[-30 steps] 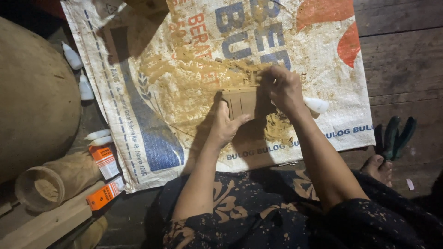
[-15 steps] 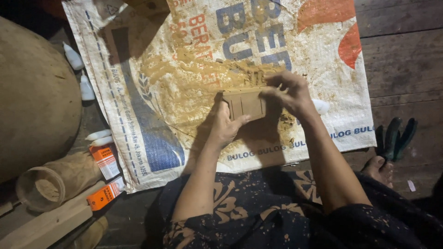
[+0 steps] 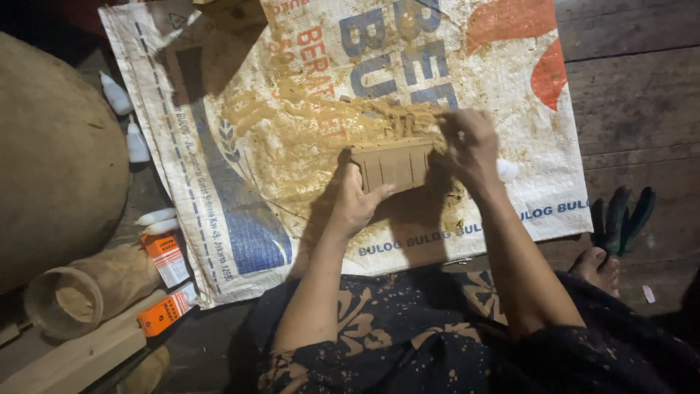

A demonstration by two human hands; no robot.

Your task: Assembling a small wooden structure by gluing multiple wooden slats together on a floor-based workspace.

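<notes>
A small brown wooden block (image 3: 397, 164) with grooves cut across its face lies over a printed woven sack (image 3: 240, 190) spread on the wooden floor. My left hand (image 3: 356, 201) grips the block's left end, thumb on its near face. My right hand (image 3: 470, 149) closes over its right end. Sawdust (image 3: 306, 124) is heaped and scattered on the sack just beyond the block. My arms reach out over my dark patterned lap.
A large round brown vessel (image 3: 51, 160) fills the left edge. Beside it lie white squeeze bottles (image 3: 117, 95), two orange-and-white small boxes (image 3: 166, 259), a hollow wooden tube (image 3: 80, 292) and a plank (image 3: 80, 357). Dark green gloves (image 3: 620, 219) and my foot (image 3: 598, 266) are at right.
My right hand has shifted from the block's top right corner to wrap over its right end. The block has tipped and slid slightly nearer to me. The left hand keeps its hold.
</notes>
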